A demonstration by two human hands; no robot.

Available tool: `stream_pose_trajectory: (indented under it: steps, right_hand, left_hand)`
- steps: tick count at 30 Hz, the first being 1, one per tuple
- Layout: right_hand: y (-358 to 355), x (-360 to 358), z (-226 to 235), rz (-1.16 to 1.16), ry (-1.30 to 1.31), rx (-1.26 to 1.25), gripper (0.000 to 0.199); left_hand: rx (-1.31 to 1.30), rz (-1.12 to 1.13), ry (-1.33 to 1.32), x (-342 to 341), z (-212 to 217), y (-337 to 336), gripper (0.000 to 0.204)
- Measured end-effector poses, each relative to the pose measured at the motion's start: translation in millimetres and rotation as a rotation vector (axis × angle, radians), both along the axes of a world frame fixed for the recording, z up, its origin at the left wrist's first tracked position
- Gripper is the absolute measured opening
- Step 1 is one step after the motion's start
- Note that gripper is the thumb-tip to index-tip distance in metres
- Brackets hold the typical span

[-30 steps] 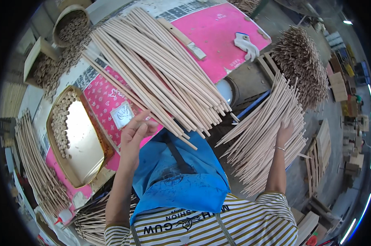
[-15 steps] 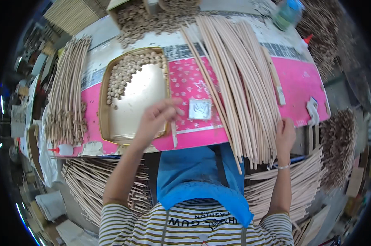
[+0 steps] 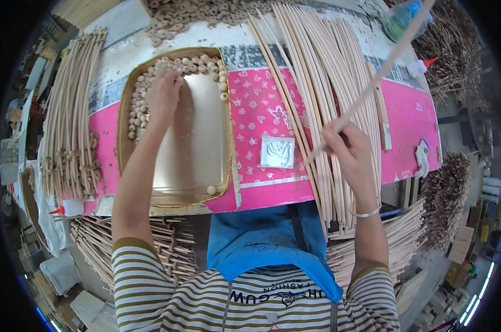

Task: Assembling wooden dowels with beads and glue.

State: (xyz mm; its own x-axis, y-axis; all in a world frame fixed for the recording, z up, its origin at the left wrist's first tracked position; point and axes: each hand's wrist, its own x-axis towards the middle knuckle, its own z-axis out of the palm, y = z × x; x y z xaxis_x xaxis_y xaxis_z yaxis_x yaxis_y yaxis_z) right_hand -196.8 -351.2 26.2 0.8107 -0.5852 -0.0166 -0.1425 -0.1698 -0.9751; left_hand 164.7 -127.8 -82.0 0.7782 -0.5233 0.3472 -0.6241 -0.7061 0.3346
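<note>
My right hand [image 3: 347,152] is closed round a thin wooden stick [image 3: 386,69], raised at a slant over the bundle of sticks [image 3: 317,88] on the table. Its upper end points to the far right. My left hand [image 3: 165,95] reaches into a gold-rimmed tray [image 3: 228,152] and touches the pile of round wooden beads [image 3: 139,91] at the tray's far left. Its fingers are drawn together; what is between them is hidden. One lone bead [image 3: 211,190] lies in the tray's near right corner.
A small silvery square packet [image 3: 277,152] lies on the pink cloth. At the left stand sticks with knobbed ends [image 3: 73,122] and a red-tipped glue bottle [image 3: 70,208]. Wooden rings [image 3: 198,14] are heaped at the back. A green bottle [image 3: 402,22] stands far right.
My left hand has moved from the tray's right side to the beads at far left. My right hand has taken up a stick and lifted it from the bundle's right edge.
</note>
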Motion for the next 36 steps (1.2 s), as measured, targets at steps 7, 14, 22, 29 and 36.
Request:
stream_pose_trajectory:
  steps: [7,14,22,29,36]
  right_hand:
    - [15.2,52.1,-38.0,0.089,-0.071,-0.197,0.017]
    - [26.4,76.9,-54.0,0.173,-0.094,-0.382,0.017]
    - [24.2,69.1,-55.3,0.231,-0.041,-0.501,0.021]
    - [15.1,47.4,-54.6,0.1,-0.037,-0.024,0.019]
    - [-8.5,28.4,-35.5,-0.026,-0.192,0.318,0.024]
  left_hand:
    - [-0.443,-0.228,0.664,-74.5,44.8,-8.4,0.017]
    - [-0.744,-0.233,1.157,-178.3,65.3,14.9,0.02]
    - [-0.866,-0.181,1.303,-212.8,70.8,20.2,0.024]
    - [-0.898,-0.224,1.342,-229.7,71.4,15.1,0.026]
    - [-0.96,-0.235,1.361,-246.3,66.7,0.6,0.023]
